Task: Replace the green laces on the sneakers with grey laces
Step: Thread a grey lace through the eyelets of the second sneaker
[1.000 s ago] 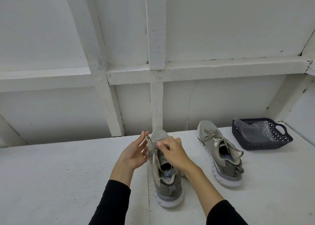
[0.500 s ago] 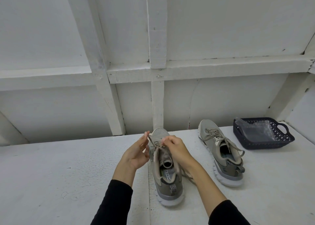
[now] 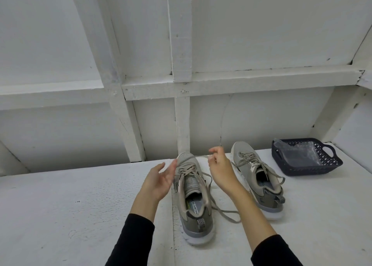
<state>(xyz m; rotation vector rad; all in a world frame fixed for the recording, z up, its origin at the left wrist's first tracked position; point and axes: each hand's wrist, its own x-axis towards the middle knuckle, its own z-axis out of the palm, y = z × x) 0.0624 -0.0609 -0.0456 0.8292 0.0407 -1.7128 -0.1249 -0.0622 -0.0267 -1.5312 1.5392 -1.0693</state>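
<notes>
The white bench (image 3: pixel 60 215) fills the lower half of the head view, backed at 12 o'clock by a white wall of boards and battens (image 3: pixel 181 44).

At 2 o'clock on the bench sits a dark blue basket (image 3: pixel 330 163) of latticed plastic with a handle cut-out; a clear plastic bag (image 3: pixel 296 151) lies inside it.

2 sneakers stand heel toward the viewer, toes toward the wall. The near sneaker (image 3: pixel 194 205) is at the centre of the bench, between the person's 2 forearms. The far sneaker (image 3: pixel 257 177) is at 2 o'clock from it, apart from it and laced up, with its lace ends draped over the collar.

The near sneaker's lace (image 3: pixel 226 213) runs taut across the toe from one hand to the other, while a loose length of it trails off the shoe's right side and loops on the bench at 4 o'clock (its colour reads as pale grey-beige; whether it counts as green or grey I cannot tell).

The left hand (image 3: pixel 159 182), at 9 o'clock of the shoe, has straight, relaxed fingers with the lace lying against the fingertips, a released grip. The right hand (image 3: pixel 220 167), at 1 o'clock of the shoe, pinches the lace between thumb and forefinger, its other fingers curled above. Both arms wear black sleeves (image 3: pixel 130 243).
</notes>
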